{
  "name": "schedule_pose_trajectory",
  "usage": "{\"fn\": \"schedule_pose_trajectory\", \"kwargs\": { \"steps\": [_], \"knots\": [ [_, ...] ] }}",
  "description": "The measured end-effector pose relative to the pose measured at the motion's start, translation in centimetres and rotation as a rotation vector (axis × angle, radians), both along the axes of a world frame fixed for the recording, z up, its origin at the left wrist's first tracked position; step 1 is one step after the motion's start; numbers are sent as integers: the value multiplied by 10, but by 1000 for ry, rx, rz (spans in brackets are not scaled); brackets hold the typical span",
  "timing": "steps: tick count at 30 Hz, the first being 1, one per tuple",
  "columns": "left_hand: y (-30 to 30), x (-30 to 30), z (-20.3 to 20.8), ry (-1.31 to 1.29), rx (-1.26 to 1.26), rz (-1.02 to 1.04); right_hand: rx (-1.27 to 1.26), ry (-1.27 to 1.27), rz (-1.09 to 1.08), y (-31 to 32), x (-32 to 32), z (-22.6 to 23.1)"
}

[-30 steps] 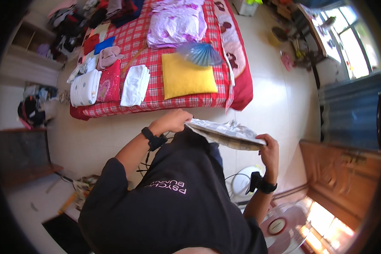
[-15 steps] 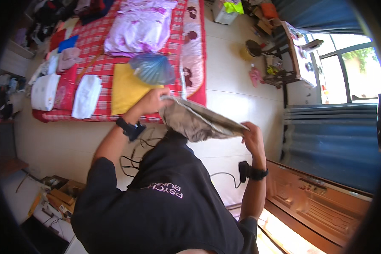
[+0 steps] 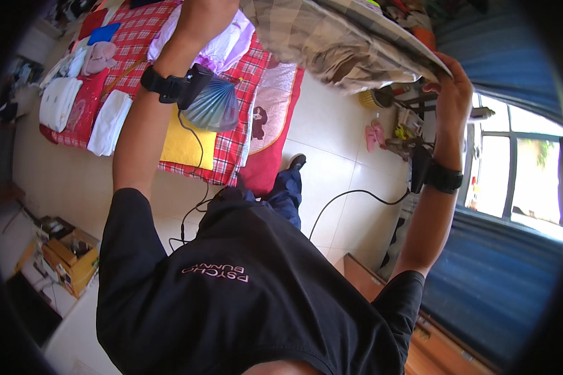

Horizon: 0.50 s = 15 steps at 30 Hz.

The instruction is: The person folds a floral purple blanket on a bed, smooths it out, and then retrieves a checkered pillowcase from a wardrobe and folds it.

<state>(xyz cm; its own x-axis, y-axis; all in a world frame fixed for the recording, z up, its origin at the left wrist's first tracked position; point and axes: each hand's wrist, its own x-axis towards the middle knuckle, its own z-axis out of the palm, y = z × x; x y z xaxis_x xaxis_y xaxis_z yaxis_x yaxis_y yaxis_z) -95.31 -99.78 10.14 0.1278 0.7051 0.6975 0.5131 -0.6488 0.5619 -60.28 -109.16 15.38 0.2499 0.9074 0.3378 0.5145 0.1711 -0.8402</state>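
A beige-and-brown checked cloth (image 3: 306, 37) hangs raised between my two hands, its lower part loose and slightly blurred. My left hand (image 3: 207, 17) grips its left end at the top edge of the view, where the fingers are mostly cut off. Pinched at the cloth's right corner, my right hand (image 3: 455, 94) holds that end higher than my chest. Below my left forearm, a folded yellow cloth (image 3: 186, 147) and a blue pleated fan-shaped thing (image 3: 211, 106) lie on the bed.
The bed (image 3: 131, 47) has a red plaid cover with folded white towels (image 3: 109, 122), pink and purple fabric (image 3: 231, 44) on it. Pink slippers (image 3: 374, 135) lie on the tiled floor. A black cable (image 3: 350, 192) runs from my right wrist. Cardboard boxes (image 3: 69, 256) stand lower left.
Both my hands have lifted the checked cloth up and spread it wider apart. My view has shifted, and I stand nearer the window.
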Motion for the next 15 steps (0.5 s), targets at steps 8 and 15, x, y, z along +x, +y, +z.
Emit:
{"fn": "schedule_pose_trajectory", "kwargs": {
  "steps": [8,15],
  "knots": [
    [-11,1,-72,262,-69,196,-14,-5,263,74,47,-104],
    [-112,19,-249,409,-777,191,-319,-154,362,14,33,-326]
  ]
}}
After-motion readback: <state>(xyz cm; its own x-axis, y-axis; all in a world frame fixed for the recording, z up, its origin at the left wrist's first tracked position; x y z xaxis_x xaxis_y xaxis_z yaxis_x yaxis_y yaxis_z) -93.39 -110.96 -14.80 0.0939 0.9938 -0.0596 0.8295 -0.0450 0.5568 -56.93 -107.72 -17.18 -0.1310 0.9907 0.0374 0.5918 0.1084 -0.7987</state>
